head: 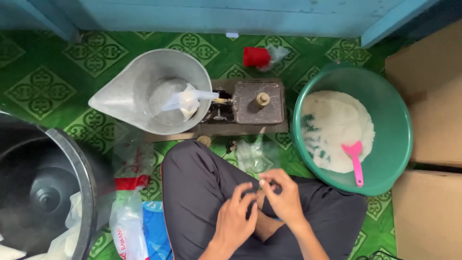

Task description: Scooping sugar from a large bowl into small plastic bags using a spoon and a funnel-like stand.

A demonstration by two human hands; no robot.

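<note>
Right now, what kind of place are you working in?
Probably a home or small shop floor used for weighing and bagging a white granular good. A balance scale with a metal scoop pan sits on green patterned flooring, beside a green basin of white grains and a pink scoop.

The scale point(257, 102) sits on the floor ahead of the person's knees. Its pan point(159, 91) lies to its left, with 1 bag point(185, 102) in it. Right of the scale stands a basin point(385, 91), with a scoop point(355, 161) in it. Behind the scale lies a cup point(255, 56). Far left of the scale stands a bucket point(72, 159).
</note>
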